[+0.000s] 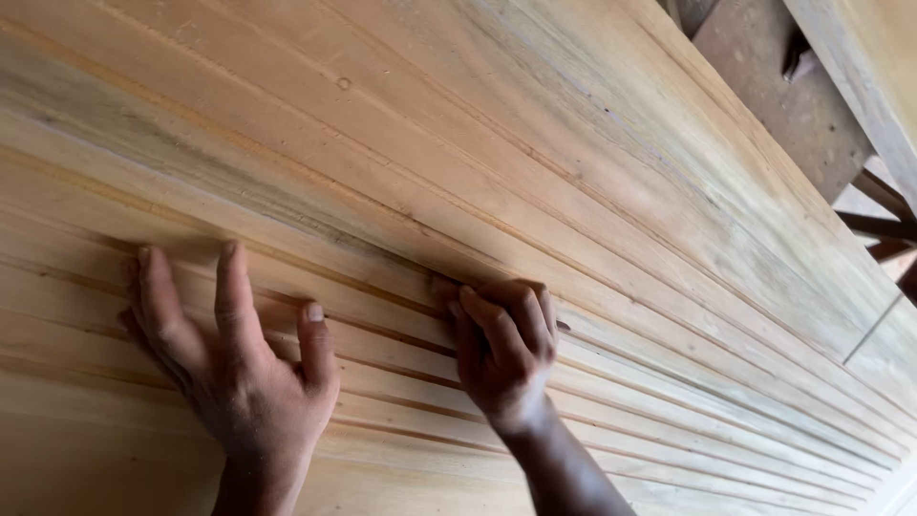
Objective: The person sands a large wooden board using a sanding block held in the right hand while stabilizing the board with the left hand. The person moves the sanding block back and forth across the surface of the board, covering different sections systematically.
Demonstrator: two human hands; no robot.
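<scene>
My left hand (pixel 234 368) lies flat on the grooved wooden panel (pixel 535 162), fingers spread and open, gripping nothing, palm pressed on the run of narrow ridges that crosses the panel's lower part. I judge that this hand should stay wide and steady there, so the board does not rock while the other one works. Just to the right, along the same ridges, my right hand (pixel 504 349) is curled shut, fingertips bunched and pushed into the topmost groove; something small and dark may be pinched between them, but I cannot tell what, or whether anything is there at all. To do this well I think the pressure should follow the groove's line, not cut across it, with the knuckles low to the wood. Farther right the ridges run on toward the panel's far edge, and beyond that edge dark timber pieces (pixel 874 229) sit well apart from both hands.
</scene>
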